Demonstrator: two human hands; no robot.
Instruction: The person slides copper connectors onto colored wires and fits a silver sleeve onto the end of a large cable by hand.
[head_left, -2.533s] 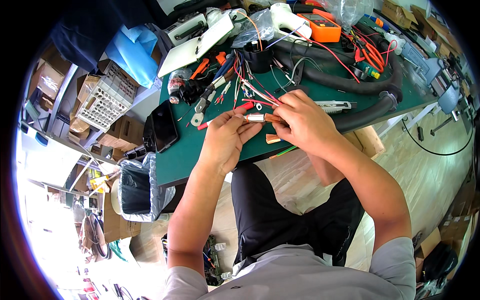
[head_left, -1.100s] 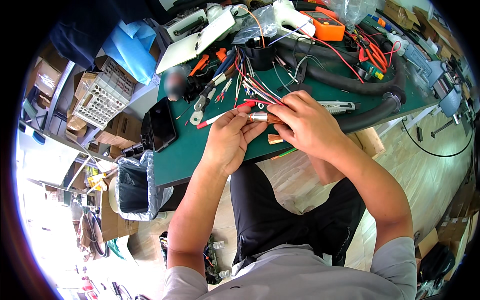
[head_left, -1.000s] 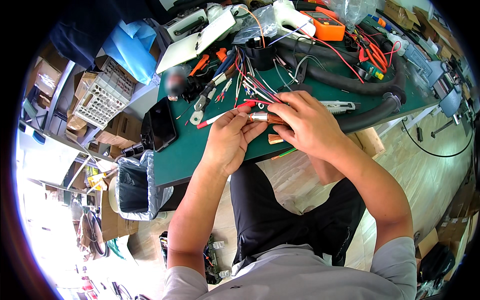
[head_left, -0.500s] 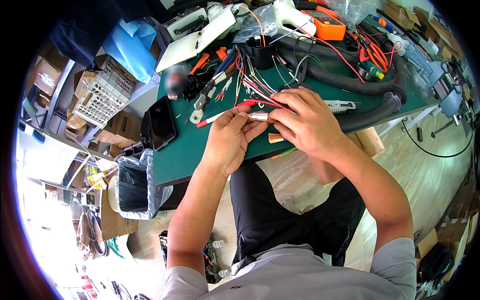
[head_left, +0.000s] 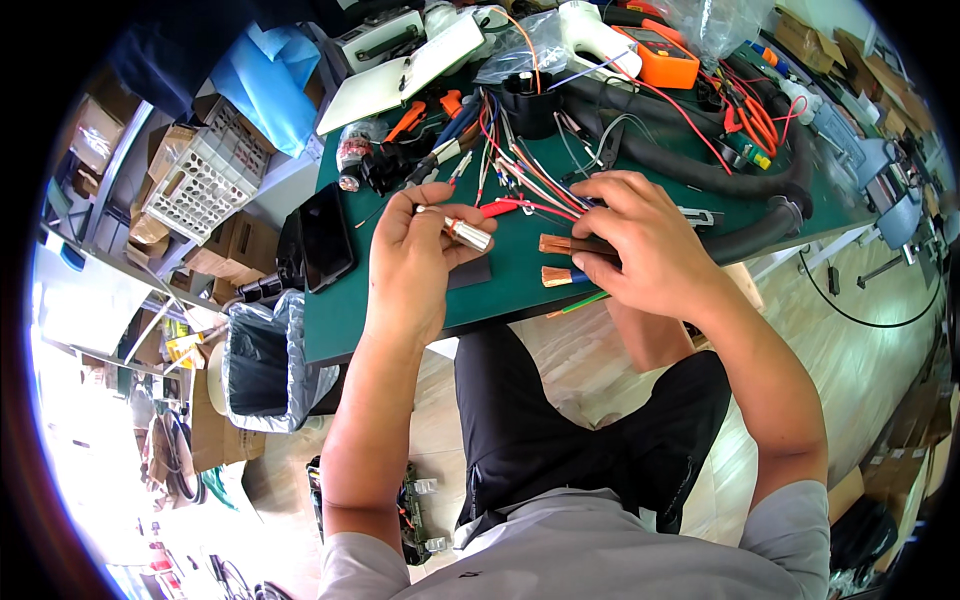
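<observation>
My left hand (head_left: pixel 412 262) pinches a short silver metal cylinder, like a cable terminal (head_left: pixel 470 236), between thumb and fingers above the bench. Its pale end points toward my right hand (head_left: pixel 648 238). That hand grips a thick dark cable with a stripped copper end (head_left: pixel 562 244), the bare strands sticking out left past the thumb. Just below lies a second stripped cable end (head_left: pixel 562 277) with blue insulation. Terminal and copper strands are apart. A red wire (head_left: pixel 540 205) and several thin wires (head_left: pixel 515 170) fan out behind my hands.
The green bench top (head_left: pixel 375 315) carries a black phone (head_left: pixel 326 243) at left, orange-handled pliers (head_left: pixel 408 122), an orange meter (head_left: pixel 662 58) and a thick black cable (head_left: pixel 690 170) curving right. A lined bin (head_left: pixel 265 365) stands by the left edge; a vise-like machine (head_left: pixel 880 150) is at right.
My left hand has drawn left and turned up with the metal terminal, away from the copper strands. My right hand has shifted slightly right. The red-and-white stick beside my left hand is no longer visible.
</observation>
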